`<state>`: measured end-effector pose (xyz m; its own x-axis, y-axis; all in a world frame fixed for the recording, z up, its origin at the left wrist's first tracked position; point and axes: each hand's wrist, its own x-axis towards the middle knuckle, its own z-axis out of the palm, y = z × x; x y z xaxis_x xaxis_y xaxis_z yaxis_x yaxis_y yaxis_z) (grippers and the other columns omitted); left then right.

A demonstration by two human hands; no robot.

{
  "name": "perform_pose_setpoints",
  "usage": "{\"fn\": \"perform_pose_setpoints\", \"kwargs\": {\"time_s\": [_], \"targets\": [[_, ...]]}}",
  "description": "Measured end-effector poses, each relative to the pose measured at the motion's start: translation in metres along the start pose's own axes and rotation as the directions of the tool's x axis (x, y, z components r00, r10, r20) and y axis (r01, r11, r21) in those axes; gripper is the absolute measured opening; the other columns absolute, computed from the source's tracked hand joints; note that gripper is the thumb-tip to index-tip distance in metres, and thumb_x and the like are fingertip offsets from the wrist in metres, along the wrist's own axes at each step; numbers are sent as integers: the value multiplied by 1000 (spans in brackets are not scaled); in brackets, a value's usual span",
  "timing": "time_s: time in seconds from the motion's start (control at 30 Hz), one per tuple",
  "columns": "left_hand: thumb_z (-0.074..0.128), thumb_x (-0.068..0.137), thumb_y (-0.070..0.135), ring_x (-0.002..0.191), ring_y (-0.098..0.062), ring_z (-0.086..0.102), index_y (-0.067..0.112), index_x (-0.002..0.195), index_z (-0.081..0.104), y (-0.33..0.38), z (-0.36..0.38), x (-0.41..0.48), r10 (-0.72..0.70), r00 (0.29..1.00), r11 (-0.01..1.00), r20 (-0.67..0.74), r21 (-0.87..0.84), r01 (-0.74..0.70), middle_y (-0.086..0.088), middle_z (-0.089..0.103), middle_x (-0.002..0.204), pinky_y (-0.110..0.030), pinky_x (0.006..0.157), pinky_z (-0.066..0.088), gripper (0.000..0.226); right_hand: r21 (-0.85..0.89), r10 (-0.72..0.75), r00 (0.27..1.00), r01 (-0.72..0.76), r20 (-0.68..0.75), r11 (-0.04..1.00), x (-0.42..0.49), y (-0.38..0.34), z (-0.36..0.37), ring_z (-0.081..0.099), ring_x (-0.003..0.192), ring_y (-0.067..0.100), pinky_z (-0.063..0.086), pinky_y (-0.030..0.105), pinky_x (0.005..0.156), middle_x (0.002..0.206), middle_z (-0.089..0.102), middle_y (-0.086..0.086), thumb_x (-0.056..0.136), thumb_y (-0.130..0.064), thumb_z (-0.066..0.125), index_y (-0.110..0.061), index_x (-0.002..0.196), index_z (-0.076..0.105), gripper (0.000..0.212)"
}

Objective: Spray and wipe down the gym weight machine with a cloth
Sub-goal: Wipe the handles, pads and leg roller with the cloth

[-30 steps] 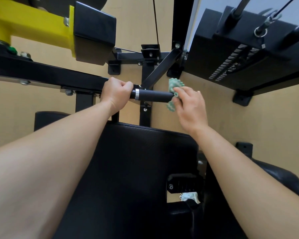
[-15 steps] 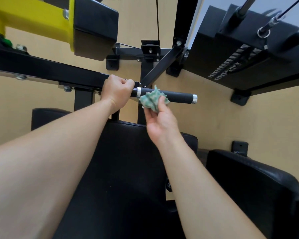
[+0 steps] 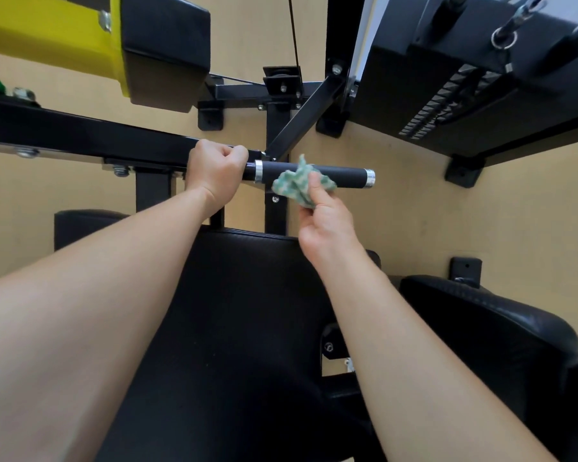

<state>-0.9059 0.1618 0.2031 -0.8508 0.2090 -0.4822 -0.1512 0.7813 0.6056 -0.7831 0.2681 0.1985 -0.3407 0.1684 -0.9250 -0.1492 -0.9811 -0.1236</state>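
The weight machine's black handle grip (image 3: 344, 176), capped with silver rings, juts right from a black frame arm (image 3: 80, 136). My left hand (image 3: 214, 173) grips the bar just left of the inner silver ring. My right hand (image 3: 324, 221) pinches a crumpled green-and-white cloth (image 3: 294, 185) from below and holds it against the middle of the grip. No spray bottle is in view.
A black padded seat back (image 3: 241, 328) fills the lower middle, with another black pad (image 3: 488, 331) at the lower right. A yellow and black housing (image 3: 114, 45) hangs at the upper left. The weight stack (image 3: 464, 91) and cable sit at the upper right, over tan flooring.
My right hand with the cloth went from the grip's right end to near the inner ring, then back right to the middle. The left hand kept its hold.
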Motion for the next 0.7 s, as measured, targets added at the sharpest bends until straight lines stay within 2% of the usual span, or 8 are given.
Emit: {"fn": "perform_pose_setpoints", "kwargs": {"time_s": [0.13, 0.23, 0.33, 0.4, 0.47, 0.53, 0.63, 0.7], "targets": [[50, 80, 21, 45, -15, 19, 18, 43, 30, 2, 0, 0, 11, 999, 1000, -30, 14, -10, 7, 24, 42, -28, 49, 17, 42, -109, 94, 993, -86, 76, 990, -8, 27, 21, 71, 113, 29, 59, 34, 93, 127, 70, 20, 92, -3, 72, 5, 129, 60, 40], [51, 83, 19, 42, -13, 23, 20, 38, 32, 0, 1, 1, -6, 1000, 1000, -24, 3, 6, 13, 26, 37, -26, 48, 20, 49, -121, 73, 997, -69, 30, 990, -8, 14, 13, 74, 103, 26, 62, 31, 84, 119, 73, 18, 91, -5, 73, 4, 126, 62, 37], [53, 89, 18, 42, -11, 32, 19, 43, 41, -1, 2, 1, 0, 1000, 1000, -30, 4, 0, 12, 33, 38, -25, 48, 27, 48, -95, -74, 984, 59, -165, 994, -4, -14, -13, 75, 92, 17, 62, 26, 77, 112, 75, 10, 92, -10, 74, -6, 114, 67, 23], [53, 91, 19, 43, -11, 34, 16, 46, 43, -2, 3, 0, 11, 999, 1000, -38, 6, -10, 8, 37, 43, -25, 49, 29, 46, -248, -304, 907, 236, -291, 940, -4, -34, -26, 73, 95, 10, 61, 23, 83, 113, 74, 0, 95, -15, 71, -12, 118, 69, 23], [53, 92, 18, 45, -12, 36, 16, 47, 44, -2, 3, 0, 17, 999, 1000, -44, 7, -17, 4, 39, 47, -25, 50, 31, 46, -465, -560, 790, 410, -248, 785, -3, -49, -35, 68, 97, 1, 56, 10, 78, 114, 70, -9, 99, -18, 67, -15, 132, 65, 33], [54, 93, 18, 47, -13, 38, 16, 48, 46, -1, 3, 0, 24, 998, 1000, -50, 1, -24, 3, 40, 48, -26, 51, 32, 45, -665, -685, 726, 482, -61, 570, 3, -56, -35, 66, 106, 2, 50, 6, 77, 123, 67, -8, 102, -22, 63, -19, 140, 61, 38], [54, 93, 18, 49, -15, 41, 16, 49, 48, -2, 3, 1, 27, 998, 1000, -54, 0, -27, 2, 42, 50, -26, 53, 34, 44, -881, -626, 713, 466, 316, 85, 18, -53, -24, 58, 121, 15, 51, 24, 99, 133, 63, 3, 104, -28, 58, -20, 137, 64, 35], [54, 93, 19, 48, -14, 40, 16, 49, 47, -4, 3, 2, 27, 998, 1000, -54, 3, -27, 3, 42, 48, -26, 52, 34, 44, -828, -490, 671, 492, 557, -268, 21, -43, -6, 55, 114, 20, 42, 43, 109, 124, 69, 6, 105, -27, 54, -18, 125, 72, 28]]}}
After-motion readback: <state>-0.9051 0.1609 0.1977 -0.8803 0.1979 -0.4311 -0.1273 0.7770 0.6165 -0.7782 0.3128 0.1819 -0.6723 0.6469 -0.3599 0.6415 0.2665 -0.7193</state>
